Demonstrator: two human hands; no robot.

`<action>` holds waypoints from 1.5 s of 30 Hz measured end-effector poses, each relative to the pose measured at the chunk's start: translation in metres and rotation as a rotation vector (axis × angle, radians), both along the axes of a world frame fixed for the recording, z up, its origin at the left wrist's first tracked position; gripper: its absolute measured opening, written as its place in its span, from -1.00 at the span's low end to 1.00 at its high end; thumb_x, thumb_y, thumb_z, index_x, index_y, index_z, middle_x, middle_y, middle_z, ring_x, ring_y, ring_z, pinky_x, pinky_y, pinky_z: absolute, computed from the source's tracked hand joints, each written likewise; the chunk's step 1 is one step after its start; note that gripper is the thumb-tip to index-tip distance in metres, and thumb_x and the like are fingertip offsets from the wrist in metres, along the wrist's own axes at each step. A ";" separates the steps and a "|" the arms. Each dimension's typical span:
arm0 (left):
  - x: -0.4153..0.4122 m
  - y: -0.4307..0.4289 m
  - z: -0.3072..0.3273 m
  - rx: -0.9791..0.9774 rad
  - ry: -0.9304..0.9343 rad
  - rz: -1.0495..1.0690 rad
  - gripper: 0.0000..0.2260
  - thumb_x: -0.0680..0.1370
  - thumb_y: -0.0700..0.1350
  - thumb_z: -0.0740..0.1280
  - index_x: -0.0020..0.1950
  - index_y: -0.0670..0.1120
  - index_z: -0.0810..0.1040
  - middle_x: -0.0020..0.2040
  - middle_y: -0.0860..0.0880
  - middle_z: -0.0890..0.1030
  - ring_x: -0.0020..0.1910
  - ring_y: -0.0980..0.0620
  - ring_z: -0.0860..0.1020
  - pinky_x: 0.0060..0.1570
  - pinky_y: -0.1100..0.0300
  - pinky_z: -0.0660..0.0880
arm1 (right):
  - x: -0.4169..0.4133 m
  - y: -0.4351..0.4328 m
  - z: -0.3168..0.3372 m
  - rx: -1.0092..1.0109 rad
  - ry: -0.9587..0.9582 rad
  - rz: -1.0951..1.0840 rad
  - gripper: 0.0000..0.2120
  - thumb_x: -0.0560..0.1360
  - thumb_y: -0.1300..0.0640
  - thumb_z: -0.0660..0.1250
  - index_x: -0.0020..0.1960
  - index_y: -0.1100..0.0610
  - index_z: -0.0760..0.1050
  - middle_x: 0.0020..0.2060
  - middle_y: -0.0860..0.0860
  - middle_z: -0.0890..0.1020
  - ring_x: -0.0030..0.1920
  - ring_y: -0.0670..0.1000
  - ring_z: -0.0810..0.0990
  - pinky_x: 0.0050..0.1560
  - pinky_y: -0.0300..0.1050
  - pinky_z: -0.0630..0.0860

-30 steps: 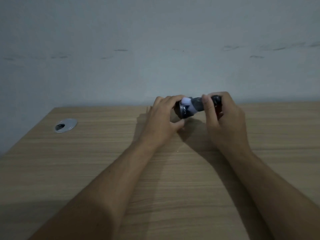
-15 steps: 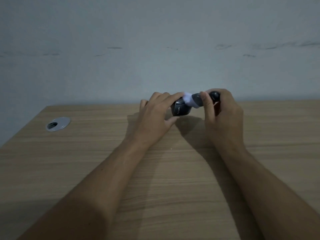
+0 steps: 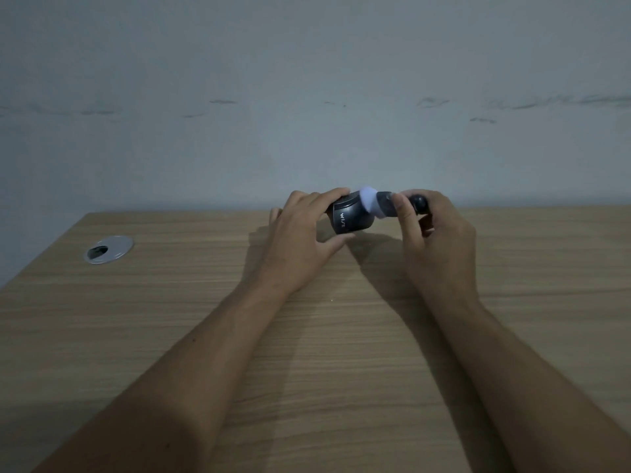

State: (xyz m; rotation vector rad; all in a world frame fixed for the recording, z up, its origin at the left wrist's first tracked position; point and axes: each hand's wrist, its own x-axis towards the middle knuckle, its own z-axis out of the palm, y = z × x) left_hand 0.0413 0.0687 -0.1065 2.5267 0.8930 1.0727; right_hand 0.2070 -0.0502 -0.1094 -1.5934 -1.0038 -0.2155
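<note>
Twisted the black gadget [image 3: 348,218] a touch since the last look, holding it just above the far tabletop [image 3: 205,302], grip of the left hand [image 3: 297,244] curled round its fat body, right hand [image 3: 440,247] pinching the thin stem [image 3: 418,201]; likely light, hard, slick, so clamp the body, not the pale collar [image 3: 370,203].

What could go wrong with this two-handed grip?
1. The left hand grips the dark gadget by its wide body, the right hand by its narrow end; if the pale middle section gives suddenly, a piece could drop onto the desk.
2. The hold is near the desk's far edge; a dropped piece might roll off.
</note>
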 end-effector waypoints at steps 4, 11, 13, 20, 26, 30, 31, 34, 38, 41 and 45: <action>-0.002 -0.004 0.004 -0.039 -0.007 0.009 -0.41 0.50 0.13 0.57 0.51 0.14 0.52 0.19 0.24 0.59 0.28 0.08 0.51 0.25 -0.03 0.44 | -0.005 -0.001 0.000 -0.020 -0.027 0.052 -0.80 0.71 -0.07 0.38 0.15 0.04 0.68 -0.09 -0.10 0.72 -0.23 -0.15 0.63 -0.17 -0.39 0.45; -0.002 -0.004 0.005 -0.140 -0.057 0.059 -0.42 0.47 0.14 0.59 0.48 0.21 0.55 -0.02 0.33 0.40 0.15 0.21 0.49 0.09 0.33 0.39 | -0.009 0.002 0.000 -0.033 -0.162 0.075 -0.79 0.71 -0.01 0.40 0.11 0.13 0.67 -0.11 -0.02 0.71 -0.20 -0.07 0.62 -0.16 -0.38 0.44; -0.001 -0.005 0.004 -0.167 -0.113 0.064 -0.44 0.45 0.23 0.59 0.43 0.24 0.58 0.00 0.29 0.45 0.16 0.22 0.53 0.06 0.46 0.34 | 0.003 0.000 -0.002 -0.034 -0.063 0.003 -0.80 0.71 -0.03 0.40 0.10 0.10 0.68 -0.12 -0.02 0.73 -0.24 -0.10 0.59 -0.17 -0.40 0.41; 0.002 -0.001 0.003 -0.255 -0.151 0.054 -0.45 0.41 0.20 0.61 0.39 0.21 0.63 0.13 0.09 0.58 0.11 0.26 0.59 -0.04 0.65 0.36 | -0.011 -0.004 0.002 -0.047 -0.102 0.134 -0.79 0.72 -0.05 0.36 0.16 0.08 0.65 -0.09 -0.11 0.71 -0.16 -0.19 0.65 -0.14 -0.43 0.44; -0.001 -0.004 0.005 -0.260 -0.136 0.026 -0.43 0.42 0.30 0.58 0.41 0.28 0.60 0.16 0.12 0.56 0.21 0.19 0.57 0.14 0.44 0.41 | 0.008 -0.002 -0.002 -0.051 0.007 -0.003 -0.81 0.71 -0.03 0.39 0.13 0.06 0.68 -0.07 -0.07 0.74 -0.17 -0.07 0.64 -0.07 -0.20 0.54; -0.002 -0.007 0.005 -0.230 -0.094 0.042 -0.43 0.44 0.23 0.59 0.44 0.27 0.58 0.15 0.15 0.54 0.17 0.22 0.55 0.07 0.52 0.34 | 0.001 -0.003 0.001 -0.046 0.011 0.023 -0.80 0.71 -0.05 0.39 0.15 0.07 0.68 -0.08 -0.08 0.75 -0.18 -0.20 0.64 -0.13 -0.41 0.45; -0.002 -0.007 0.006 -0.209 -0.073 0.047 -0.43 0.46 0.17 0.60 0.45 0.26 0.56 0.15 0.17 0.52 0.17 0.20 0.54 0.03 0.50 0.34 | -0.007 -0.004 0.004 -0.034 -0.032 0.051 -0.80 0.71 -0.03 0.40 0.15 0.08 0.68 -0.08 -0.08 0.74 -0.18 -0.19 0.64 -0.13 -0.42 0.45; -0.003 -0.010 0.006 -0.123 0.023 0.014 -0.39 0.47 -0.18 0.55 0.48 0.19 0.55 0.07 0.33 0.48 0.20 0.13 0.49 0.10 0.14 0.43 | -0.021 -0.002 0.009 0.031 -0.159 0.095 -0.80 0.71 0.01 0.41 0.13 0.14 0.66 -0.08 -0.07 0.72 -0.15 -0.15 0.63 -0.11 -0.44 0.45; -0.003 -0.009 0.003 0.065 0.101 -0.042 -0.37 0.49 0.00 0.56 0.55 0.16 0.49 0.19 0.19 0.66 0.23 0.03 0.49 0.14 -0.10 0.44 | -0.011 0.001 0.010 0.073 -0.081 -0.034 -0.79 0.73 0.00 0.37 0.14 0.14 0.64 -0.05 -0.01 0.71 -0.14 -0.07 0.61 -0.08 -0.47 0.40; -0.006 -0.009 0.004 0.155 0.130 -0.057 -0.36 0.52 0.11 0.55 0.58 0.19 0.45 0.20 0.19 0.66 0.21 0.04 0.49 0.07 -0.05 0.41 | -0.005 0.000 0.008 0.052 -0.035 -0.064 -0.80 0.73 0.00 0.37 0.15 0.13 0.64 -0.04 0.03 0.72 -0.14 -0.05 0.61 -0.08 -0.50 0.39; -0.010 -0.005 0.005 0.184 0.126 -0.010 -0.39 0.49 -0.07 0.58 0.53 0.10 0.52 0.14 0.13 0.66 0.18 0.01 0.48 0.04 0.00 0.34 | -0.019 0.000 0.009 0.050 -0.101 0.046 -0.77 0.74 0.01 0.36 0.13 0.17 0.64 -0.10 -0.05 0.70 -0.19 -0.22 0.59 -0.11 -0.46 0.41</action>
